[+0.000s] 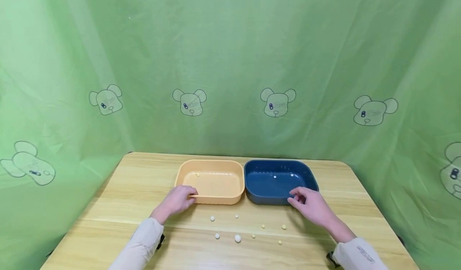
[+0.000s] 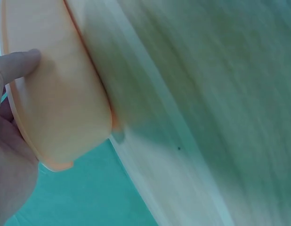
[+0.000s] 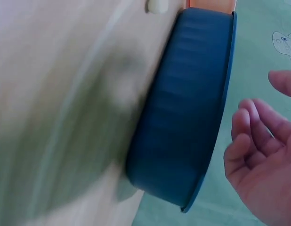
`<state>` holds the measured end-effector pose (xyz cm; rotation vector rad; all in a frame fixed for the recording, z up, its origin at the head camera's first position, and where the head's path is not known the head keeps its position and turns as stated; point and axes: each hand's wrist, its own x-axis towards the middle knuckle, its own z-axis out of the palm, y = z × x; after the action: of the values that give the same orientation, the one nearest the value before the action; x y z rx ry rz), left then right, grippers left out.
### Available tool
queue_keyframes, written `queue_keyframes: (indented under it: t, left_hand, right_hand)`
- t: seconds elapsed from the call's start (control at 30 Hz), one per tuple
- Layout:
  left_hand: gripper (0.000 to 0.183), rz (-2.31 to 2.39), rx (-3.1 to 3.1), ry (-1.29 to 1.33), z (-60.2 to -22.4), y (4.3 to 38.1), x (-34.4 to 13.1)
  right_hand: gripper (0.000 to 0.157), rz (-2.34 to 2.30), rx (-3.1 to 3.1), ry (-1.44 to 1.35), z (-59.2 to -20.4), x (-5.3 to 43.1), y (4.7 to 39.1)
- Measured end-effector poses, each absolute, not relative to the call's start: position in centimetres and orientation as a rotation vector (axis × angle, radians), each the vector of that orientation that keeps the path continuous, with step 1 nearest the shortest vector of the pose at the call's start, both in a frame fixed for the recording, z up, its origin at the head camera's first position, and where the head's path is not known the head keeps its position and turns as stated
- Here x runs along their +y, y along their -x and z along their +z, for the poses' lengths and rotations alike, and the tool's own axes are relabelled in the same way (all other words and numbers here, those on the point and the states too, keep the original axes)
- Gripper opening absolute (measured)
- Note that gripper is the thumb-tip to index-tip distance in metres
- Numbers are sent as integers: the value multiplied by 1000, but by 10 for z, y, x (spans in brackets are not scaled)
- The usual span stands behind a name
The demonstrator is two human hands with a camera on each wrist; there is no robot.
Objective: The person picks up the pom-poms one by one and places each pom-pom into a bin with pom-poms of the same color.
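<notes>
My left hand (image 1: 178,200) grips the front left rim of a light-orange tray (image 1: 216,200). In the left wrist view its thumb (image 2: 24,65) presses the outer wall, while the other fingers are mostly hidden behind the rim. A small yellow ball (image 1: 197,175) lies inside that tray. Over the front right corner of a dark blue tray (image 1: 266,201) is my right hand (image 1: 312,207). The right wrist view shows its fingers (image 3: 239,146) loosely bent, the thumb apart from them, and nothing held. Two small white balls (image 1: 275,177) lie in the blue tray.
Several white balls (image 1: 237,238) and several pale yellow balls (image 1: 283,227) are scattered on the wooden table (image 1: 144,174) in front of the trays. The trays stand side by side near the back edge. A green curtain (image 1: 230,54) hangs behind and on both sides.
</notes>
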<state>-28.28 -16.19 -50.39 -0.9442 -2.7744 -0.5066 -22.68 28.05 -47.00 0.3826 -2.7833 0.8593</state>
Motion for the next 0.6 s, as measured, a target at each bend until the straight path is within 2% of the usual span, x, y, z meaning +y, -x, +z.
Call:
queue_keyframes:
  t: [0.13,0.6]
  left_hand:
    - [7,-514,-2770,931,-506,283,-163]
    - [7,-596,-2788,906,-508,285,-164]
  right_hand:
    - [8,969,-2822,-419,-474,285,222]
    - [20,1367,-2954,-662,-502,300,216]
